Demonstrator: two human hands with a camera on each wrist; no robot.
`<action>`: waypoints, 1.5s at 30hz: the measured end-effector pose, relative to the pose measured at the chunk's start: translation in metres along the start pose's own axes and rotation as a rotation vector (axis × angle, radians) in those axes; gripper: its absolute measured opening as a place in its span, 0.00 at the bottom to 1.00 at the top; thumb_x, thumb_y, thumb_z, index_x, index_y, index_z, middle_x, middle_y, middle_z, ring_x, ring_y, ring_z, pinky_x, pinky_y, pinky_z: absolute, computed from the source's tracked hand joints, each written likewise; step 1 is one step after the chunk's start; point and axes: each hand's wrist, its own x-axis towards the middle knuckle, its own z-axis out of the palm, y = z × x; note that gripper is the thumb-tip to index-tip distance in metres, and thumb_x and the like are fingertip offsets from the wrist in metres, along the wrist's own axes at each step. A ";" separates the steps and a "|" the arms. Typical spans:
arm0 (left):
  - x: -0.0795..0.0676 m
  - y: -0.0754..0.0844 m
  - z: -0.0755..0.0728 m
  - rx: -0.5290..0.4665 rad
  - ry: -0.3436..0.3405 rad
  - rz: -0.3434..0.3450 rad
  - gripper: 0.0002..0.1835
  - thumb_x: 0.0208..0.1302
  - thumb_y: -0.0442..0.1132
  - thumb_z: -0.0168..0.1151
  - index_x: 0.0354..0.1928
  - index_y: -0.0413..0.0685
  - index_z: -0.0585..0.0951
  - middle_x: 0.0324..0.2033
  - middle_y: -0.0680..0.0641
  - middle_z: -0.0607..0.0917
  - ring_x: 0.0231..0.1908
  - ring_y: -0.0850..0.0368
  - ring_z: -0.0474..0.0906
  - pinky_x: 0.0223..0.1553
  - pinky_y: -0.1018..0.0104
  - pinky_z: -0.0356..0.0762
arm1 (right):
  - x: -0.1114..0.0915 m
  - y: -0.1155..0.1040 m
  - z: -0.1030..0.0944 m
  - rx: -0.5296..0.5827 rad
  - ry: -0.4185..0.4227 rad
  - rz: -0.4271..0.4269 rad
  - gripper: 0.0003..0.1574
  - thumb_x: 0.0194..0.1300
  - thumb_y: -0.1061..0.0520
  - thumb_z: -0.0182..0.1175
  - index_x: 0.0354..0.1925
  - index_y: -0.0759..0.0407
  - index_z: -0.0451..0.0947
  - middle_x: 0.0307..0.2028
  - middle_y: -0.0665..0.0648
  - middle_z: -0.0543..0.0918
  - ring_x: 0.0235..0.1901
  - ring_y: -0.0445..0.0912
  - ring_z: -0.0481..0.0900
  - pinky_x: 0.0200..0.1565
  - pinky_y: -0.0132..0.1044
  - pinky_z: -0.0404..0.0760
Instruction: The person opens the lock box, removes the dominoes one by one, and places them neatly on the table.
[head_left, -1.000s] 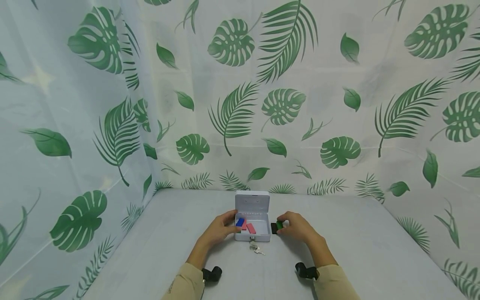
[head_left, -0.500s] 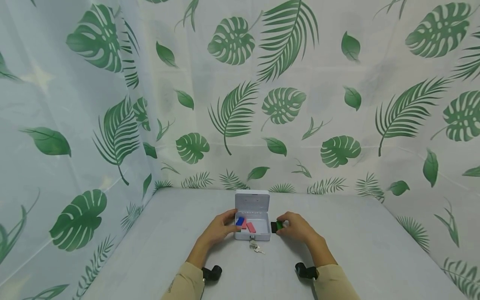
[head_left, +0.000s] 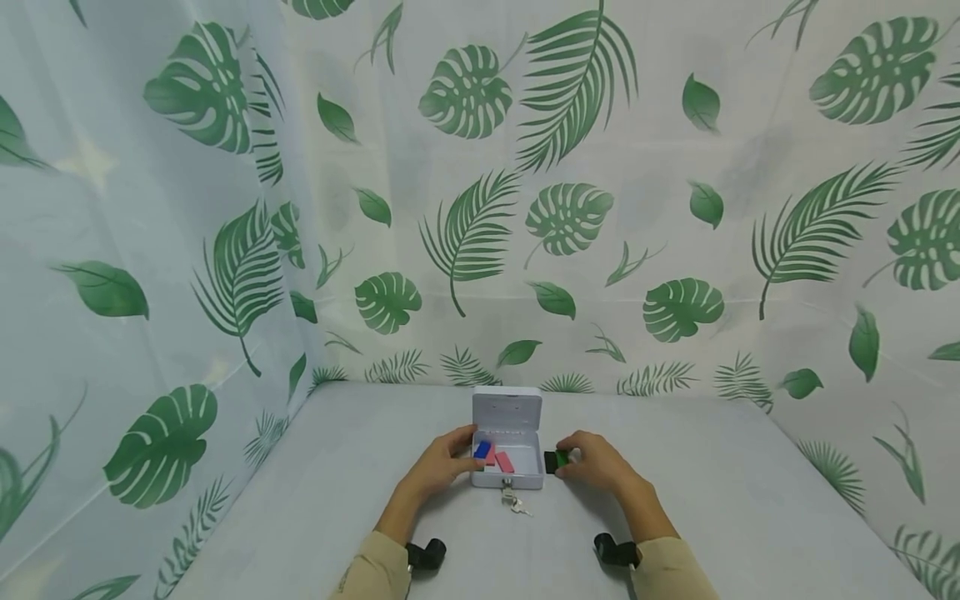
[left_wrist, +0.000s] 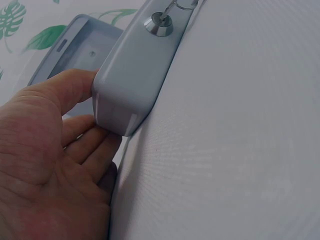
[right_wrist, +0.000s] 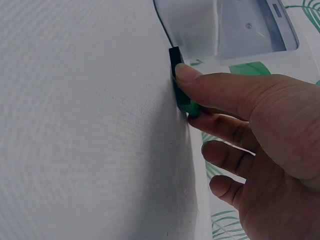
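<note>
A small light-grey metal cash box (head_left: pixel 487 482) stands with its lid (head_left: pixel 507 411) raised. Inside lie a blue block (head_left: pixel 482 450) and pink blocks (head_left: pixel 504 462), with a bit of green at the left. My left hand (head_left: pixel 437 463) holds the box's left side, thumb at the rim and fingers against the outer wall (left_wrist: pixel 115 110). Just right of the box, my right hand (head_left: pixel 600 463) pinches a small green and black block (right_wrist: pixel 177 90) between thumb and forefinger, low at the tabletop. Whether it is one piece or two, I cannot tell. The other right fingers curl loosely.
Keys (head_left: pixel 519 506) hang from the lock (head_left: pixel 507 483) at the box's front and rest on the white tabletop (head_left: pixel 525 550). A leaf-patterned curtain (head_left: pixel 585 250) rises behind and at both sides. Each wrist wears a black camera (head_left: pixel 431 554).
The head view has shifted slightly. Under my right fingers the green part looks flatter beside the black part. My left hand keeps its hold on the box.
</note>
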 end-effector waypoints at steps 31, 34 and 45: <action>0.000 0.001 -0.001 -0.014 -0.002 0.024 0.38 0.67 0.41 0.71 0.76 0.42 0.68 0.74 0.39 0.72 0.75 0.37 0.66 0.76 0.38 0.61 | -0.001 -0.002 -0.001 0.009 -0.023 -0.009 0.25 0.53 0.59 0.80 0.49 0.66 0.86 0.47 0.60 0.87 0.53 0.60 0.83 0.60 0.60 0.80; -0.001 0.001 -0.001 -0.016 0.000 0.021 0.38 0.67 0.41 0.71 0.76 0.42 0.68 0.74 0.38 0.72 0.75 0.36 0.66 0.76 0.37 0.60 | -0.002 -0.001 -0.001 0.013 -0.025 -0.009 0.26 0.53 0.59 0.80 0.50 0.66 0.86 0.47 0.60 0.87 0.53 0.60 0.83 0.60 0.61 0.79; 0.000 0.000 -0.001 -0.002 -0.007 0.020 0.38 0.68 0.41 0.70 0.77 0.41 0.67 0.74 0.38 0.72 0.75 0.36 0.67 0.76 0.37 0.61 | 0.000 -0.001 0.000 0.009 -0.020 -0.008 0.25 0.54 0.59 0.79 0.50 0.66 0.86 0.47 0.59 0.86 0.54 0.60 0.83 0.62 0.61 0.79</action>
